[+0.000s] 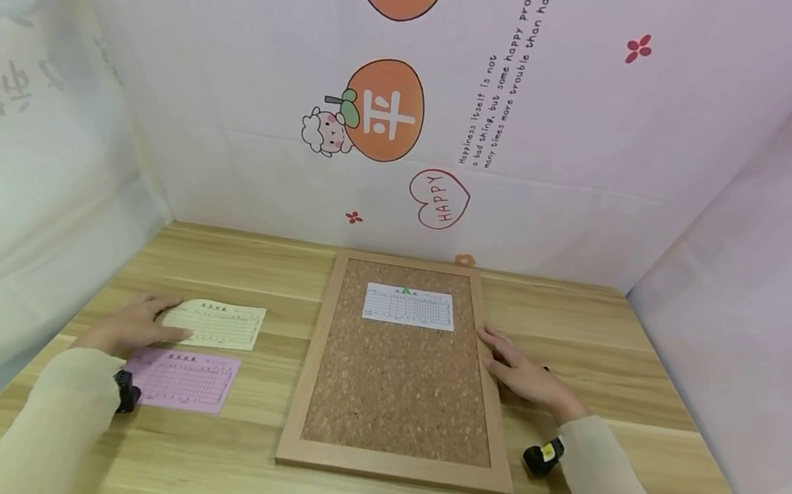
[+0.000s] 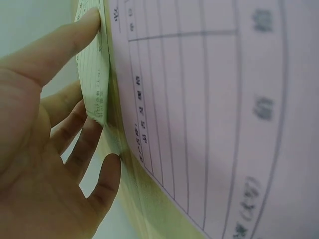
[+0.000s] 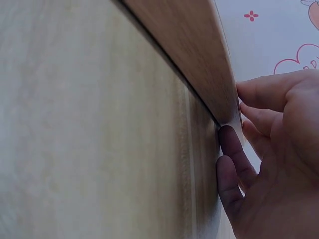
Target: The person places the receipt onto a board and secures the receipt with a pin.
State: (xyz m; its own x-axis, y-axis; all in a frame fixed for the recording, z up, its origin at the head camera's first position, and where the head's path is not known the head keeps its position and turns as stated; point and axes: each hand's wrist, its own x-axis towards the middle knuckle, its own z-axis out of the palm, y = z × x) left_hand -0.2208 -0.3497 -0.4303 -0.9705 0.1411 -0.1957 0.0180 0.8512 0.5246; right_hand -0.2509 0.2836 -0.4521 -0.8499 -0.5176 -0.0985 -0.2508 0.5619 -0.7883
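Note:
At the left of the table in the head view, my left hand [image 1: 130, 323] pinches the left edge of a pale yellow printed form [image 1: 226, 325]. The left wrist view has the thumb on top of that yellow form [image 2: 94, 64] and fingertips under its edge, which curls up. A pink printed form [image 1: 186, 382] lies just nearer than it, partly under the wrist. My right hand [image 1: 524, 372] rests against the right side of a wood-framed cork board [image 1: 401, 394], fingertips touching the frame [image 3: 199, 50]. A white printed form [image 1: 409, 310] hangs on the cork's upper part, a green pushpin [image 1: 406, 290] at its top.
The wooden table [image 1: 251, 491] is enclosed by a printed white cloth [image 1: 553, 224] at the back and sides. Black wrist devices are strapped at the left wrist [image 1: 127, 392] and right wrist [image 1: 544, 457]. The board lies flat mid-table, right of the loose forms.

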